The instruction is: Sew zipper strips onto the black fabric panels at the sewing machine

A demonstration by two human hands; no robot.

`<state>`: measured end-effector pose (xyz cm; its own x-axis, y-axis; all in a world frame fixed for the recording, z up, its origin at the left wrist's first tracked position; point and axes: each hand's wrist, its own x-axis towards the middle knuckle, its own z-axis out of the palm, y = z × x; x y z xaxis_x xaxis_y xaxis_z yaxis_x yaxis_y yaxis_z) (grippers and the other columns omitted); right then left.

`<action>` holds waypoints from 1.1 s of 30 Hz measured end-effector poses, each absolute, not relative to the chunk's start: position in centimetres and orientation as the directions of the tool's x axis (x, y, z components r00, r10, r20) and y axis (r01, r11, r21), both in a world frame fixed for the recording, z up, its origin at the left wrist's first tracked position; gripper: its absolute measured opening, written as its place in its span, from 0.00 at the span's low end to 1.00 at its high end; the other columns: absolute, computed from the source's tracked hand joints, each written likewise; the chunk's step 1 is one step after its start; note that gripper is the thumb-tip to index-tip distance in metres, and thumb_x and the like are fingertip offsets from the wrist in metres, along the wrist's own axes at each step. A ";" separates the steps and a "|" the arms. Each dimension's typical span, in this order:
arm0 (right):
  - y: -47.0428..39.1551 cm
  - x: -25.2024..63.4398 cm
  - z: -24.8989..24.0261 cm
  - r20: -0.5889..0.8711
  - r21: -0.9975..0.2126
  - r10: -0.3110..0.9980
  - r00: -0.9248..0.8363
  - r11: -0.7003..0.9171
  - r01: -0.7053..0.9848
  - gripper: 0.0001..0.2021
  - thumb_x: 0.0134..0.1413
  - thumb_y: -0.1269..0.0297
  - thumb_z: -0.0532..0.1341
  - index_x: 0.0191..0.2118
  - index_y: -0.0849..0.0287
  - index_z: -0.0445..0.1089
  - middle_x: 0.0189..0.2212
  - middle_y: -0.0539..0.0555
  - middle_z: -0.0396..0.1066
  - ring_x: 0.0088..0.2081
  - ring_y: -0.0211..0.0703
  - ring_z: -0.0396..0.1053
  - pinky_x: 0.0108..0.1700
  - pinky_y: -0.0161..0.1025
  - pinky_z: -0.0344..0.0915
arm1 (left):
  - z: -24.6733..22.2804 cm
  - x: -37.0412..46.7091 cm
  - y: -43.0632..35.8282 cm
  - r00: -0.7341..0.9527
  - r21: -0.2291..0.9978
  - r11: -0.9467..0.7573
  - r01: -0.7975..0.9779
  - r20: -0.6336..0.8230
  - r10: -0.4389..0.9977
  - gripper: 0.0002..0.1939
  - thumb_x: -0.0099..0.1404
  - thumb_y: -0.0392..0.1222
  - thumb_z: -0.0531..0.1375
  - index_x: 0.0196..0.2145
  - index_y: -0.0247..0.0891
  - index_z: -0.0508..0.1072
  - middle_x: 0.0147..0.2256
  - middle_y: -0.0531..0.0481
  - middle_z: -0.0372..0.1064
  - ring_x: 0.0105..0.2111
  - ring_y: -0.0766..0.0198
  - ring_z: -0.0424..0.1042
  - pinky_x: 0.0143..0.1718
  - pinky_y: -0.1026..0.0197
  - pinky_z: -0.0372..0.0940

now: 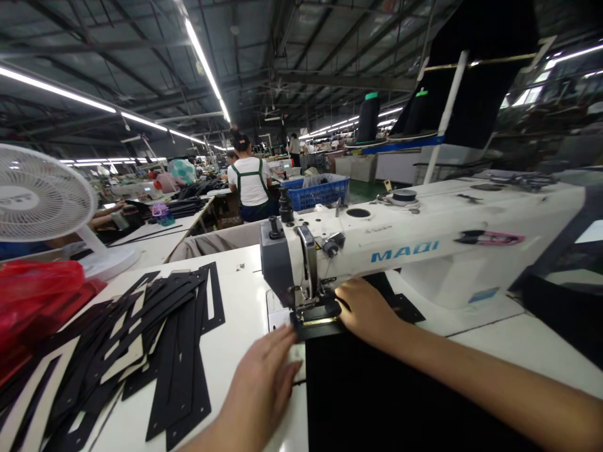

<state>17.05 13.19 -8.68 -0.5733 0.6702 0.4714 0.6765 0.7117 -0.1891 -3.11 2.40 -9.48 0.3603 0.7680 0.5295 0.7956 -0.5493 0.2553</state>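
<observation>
A white sewing machine [400, 232] stands over the work, its presser foot and needle area by a black strip with a gold-toothed zipper [321, 321]. My right hand [365, 311] is closed at the zipper's right end, fingers curled around a bit of black material; the exact grip is partly hidden. To the left, my left hand [264, 380] has its fingers stretched out, the tips touching the strip's left end beside the needle plate. Black fabric [367, 395] hangs from the strip toward me, under my right forearm.
Cut black frame-shaped pieces [181, 351] lie piled on the left of the white table [235, 358]. Behind them are a white fan [42, 194] and a red plastic bag [38, 295]. Farther off, a person [252, 182] sits near a blue basket [318, 191]. Thread cones [369, 119] stand above the machine.
</observation>
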 end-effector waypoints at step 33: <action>11.3 15.0 -10.1 0.463 -0.142 0.466 -0.754 0.879 0.456 0.16 0.53 0.77 0.49 0.42 0.63 0.70 0.42 0.59 0.70 0.46 0.47 0.67 0.47 0.43 0.65 | -10.9 -2.8 7.0 0.375 0.200 -0.538 0.819 0.522 0.766 0.05 0.60 0.30 0.59 0.28 0.36 0.71 0.35 0.45 0.74 0.39 0.59 0.74 0.47 0.55 0.66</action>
